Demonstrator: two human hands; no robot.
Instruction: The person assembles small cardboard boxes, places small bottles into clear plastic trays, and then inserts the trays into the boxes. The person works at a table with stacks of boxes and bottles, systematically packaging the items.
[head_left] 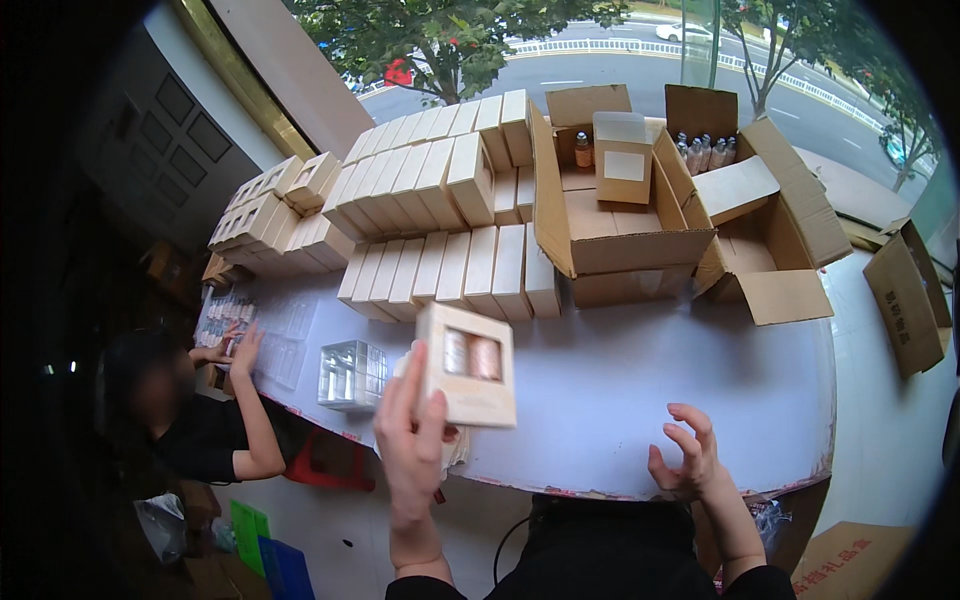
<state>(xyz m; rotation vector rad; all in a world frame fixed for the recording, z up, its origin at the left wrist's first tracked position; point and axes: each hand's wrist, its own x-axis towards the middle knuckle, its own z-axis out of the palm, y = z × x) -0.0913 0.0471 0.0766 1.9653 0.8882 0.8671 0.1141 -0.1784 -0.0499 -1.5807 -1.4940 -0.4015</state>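
My left hand (pixel 408 440) grips a small cream gift box (pixel 468 398) by its left side, tilted above the front of the table. Through the box's square window show small bottles, one silvery and one copper-pink. Apart from it, my right hand (pixel 688 458) hovers over the table's near edge with fingers spread and curved, holding nothing. Left of the box, a stack of clear plastic trays (pixel 352 375) rests on the table. Something pale lies partly hidden behind my left hand.
Stacked cream boxes (pixel 430 190) line the back of the white table (pixel 640 370). Two open cartons (pixel 625 250) stand at back right, with small bottles (pixel 708 152) in the right one. At left, a co-worker (pixel 200 420) handles bottles beside clear trays (pixel 275 350).
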